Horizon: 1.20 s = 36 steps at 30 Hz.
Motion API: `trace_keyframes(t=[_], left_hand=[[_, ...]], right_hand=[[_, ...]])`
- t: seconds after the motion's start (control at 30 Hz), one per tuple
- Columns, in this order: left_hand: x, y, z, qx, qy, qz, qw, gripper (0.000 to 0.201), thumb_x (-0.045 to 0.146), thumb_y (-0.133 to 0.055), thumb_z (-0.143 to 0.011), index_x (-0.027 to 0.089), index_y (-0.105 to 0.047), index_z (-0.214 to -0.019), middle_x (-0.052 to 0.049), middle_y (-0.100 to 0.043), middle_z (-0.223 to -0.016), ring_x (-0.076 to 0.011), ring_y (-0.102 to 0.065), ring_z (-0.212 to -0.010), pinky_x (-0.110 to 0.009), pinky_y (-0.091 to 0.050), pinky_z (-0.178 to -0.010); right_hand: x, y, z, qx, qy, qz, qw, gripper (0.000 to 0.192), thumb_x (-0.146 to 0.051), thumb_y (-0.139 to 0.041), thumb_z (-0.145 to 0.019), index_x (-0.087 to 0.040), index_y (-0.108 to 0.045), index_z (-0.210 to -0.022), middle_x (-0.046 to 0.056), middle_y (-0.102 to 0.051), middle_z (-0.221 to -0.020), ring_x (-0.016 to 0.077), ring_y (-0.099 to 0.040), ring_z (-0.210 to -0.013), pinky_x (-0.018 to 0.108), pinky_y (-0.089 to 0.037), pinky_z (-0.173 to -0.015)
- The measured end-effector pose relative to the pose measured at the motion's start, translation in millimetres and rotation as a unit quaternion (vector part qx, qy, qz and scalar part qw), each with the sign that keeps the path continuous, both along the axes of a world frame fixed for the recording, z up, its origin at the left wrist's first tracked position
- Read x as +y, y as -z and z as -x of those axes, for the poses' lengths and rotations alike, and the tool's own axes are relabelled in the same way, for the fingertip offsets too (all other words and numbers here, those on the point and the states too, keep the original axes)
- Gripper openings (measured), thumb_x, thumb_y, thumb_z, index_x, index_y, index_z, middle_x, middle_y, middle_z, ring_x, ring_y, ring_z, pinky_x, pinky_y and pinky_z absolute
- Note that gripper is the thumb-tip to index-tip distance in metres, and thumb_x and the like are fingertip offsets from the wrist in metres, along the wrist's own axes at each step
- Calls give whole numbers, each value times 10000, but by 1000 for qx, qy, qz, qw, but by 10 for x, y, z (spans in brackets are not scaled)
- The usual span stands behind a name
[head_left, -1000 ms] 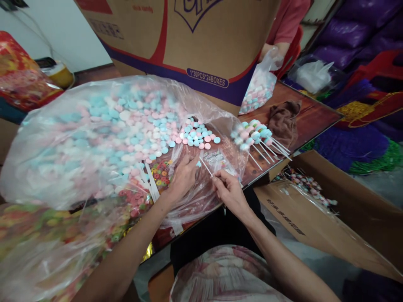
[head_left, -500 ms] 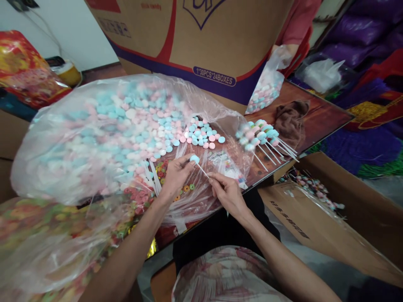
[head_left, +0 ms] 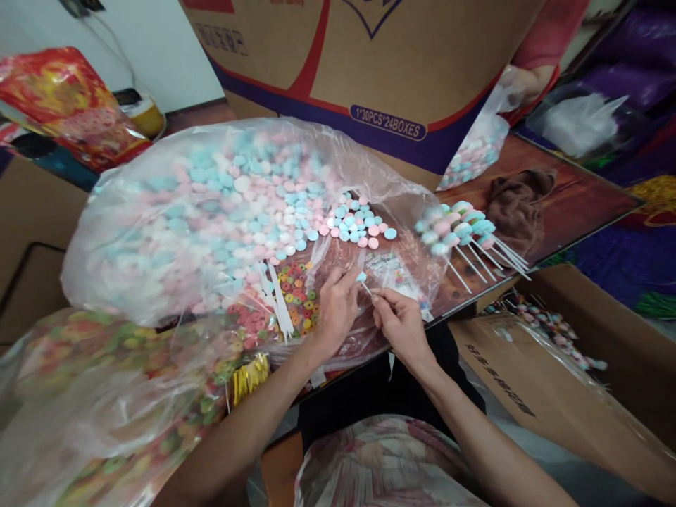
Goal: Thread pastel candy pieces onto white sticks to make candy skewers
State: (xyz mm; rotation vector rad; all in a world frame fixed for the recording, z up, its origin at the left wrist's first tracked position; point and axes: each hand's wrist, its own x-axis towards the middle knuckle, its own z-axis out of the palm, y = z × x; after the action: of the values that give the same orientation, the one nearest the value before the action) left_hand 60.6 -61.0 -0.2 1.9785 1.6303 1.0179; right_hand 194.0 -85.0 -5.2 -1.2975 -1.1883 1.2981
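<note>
My right hand (head_left: 404, 325) pinches a thin white stick (head_left: 368, 289) between thumb and fingertips. At the stick's far end sits a small pale blue candy (head_left: 361, 277), seen partly edge-on. The fingertips of my left hand (head_left: 338, 310) are closed at this candy and hide part of it. Beyond my hands, loose blue, pink and white candies (head_left: 348, 222) spill from the mouth of a large clear bag (head_left: 364, 162). Beside my left hand are white sticks (head_left: 279, 303) and small ring-shaped candies (head_left: 303, 289) in red, orange, yellow and green.
Finished-looking candy skewers (head_left: 467, 229) lie at the table's right, near a brown cloth (head_left: 520, 208). A big carton (head_left: 391, 84) stands behind. An open box (head_left: 596, 338) with more skewers is at lower right. Another person's arm (head_left: 549, 42) shows near a small candy bag (head_left: 478, 151).
My view has swung left, so the scene sits further right. My left hand has turned, showing more of its back, and the blue candy looks more edge-on. The right hand keeps the stick.
</note>
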Motion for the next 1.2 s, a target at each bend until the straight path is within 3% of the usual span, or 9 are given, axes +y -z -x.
trace_keyframes(t=[0.13,0.23,0.4,0.6,0.83,1.0,1.2], left_hand=[[-100,-55,-96,3,68,17,998,350,147,-419,-978,179,-699,-1186,-83,-654,-974,-181,-629,-897,-280,-508,-800],[-71,-107,7,-18,100,18,995,346,160,-435,-978,205,-704,-1191,-69,-697,-1001,-169,-649,-885,-270,-513,-802],[132,-127,556,32,-2,1,999,332,116,-478,-886,211,-763,-1027,-38,-724,-874,-173,-657,-782,-278,-513,-743],[86,-129,988,109,-41,18,993,266,169,-501,-880,207,-764,-888,-52,-698,-853,-198,-642,-800,-305,-496,-731],[-78,-107,961,97,3,14,995,212,216,-538,-922,208,-750,-924,-37,-671,-862,-175,-627,-806,-296,-489,-750],[28,-42,785,135,48,13,990,227,231,-522,-951,212,-738,-1018,-37,-618,-869,-170,-589,-796,-289,-474,-721],[120,-46,733,142,51,27,988,131,149,-566,-903,192,-690,-897,-39,-606,-872,-184,-589,-825,-306,-467,-749]], right_hand=[[21,9,-11,-21,30,-10,999,262,-348,-565,-904,-198,-538,-690,-52,-463,-528,102,-380,-492,242,-291,-486],[35,18,-22,-20,35,-6,999,319,-368,-560,-919,-212,-480,-653,-57,-448,-515,95,-344,-467,243,-265,-470],[27,-9,-16,-42,6,-9,999,302,-367,-548,-930,-209,-502,-676,-50,-477,-532,101,-380,-485,245,-295,-494],[0,-33,-11,-67,-6,-21,998,309,-359,-534,-942,-208,-508,-674,-48,-486,-546,104,-408,-504,247,-318,-522],[-20,-18,-17,-68,-25,-35,997,310,-341,-526,-960,-211,-501,-680,-50,-481,-565,109,-416,-529,247,-325,-536],[-23,-17,-9,-70,-28,-37,996,321,-345,-535,-963,-212,-496,-674,-51,-472,-560,111,-403,-524,251,-317,-532],[-25,-19,-6,-66,-29,-39,997,316,-337,-524,-961,-215,-486,-671,-47,-471,-571,117,-425,-545,254,-331,-555]])
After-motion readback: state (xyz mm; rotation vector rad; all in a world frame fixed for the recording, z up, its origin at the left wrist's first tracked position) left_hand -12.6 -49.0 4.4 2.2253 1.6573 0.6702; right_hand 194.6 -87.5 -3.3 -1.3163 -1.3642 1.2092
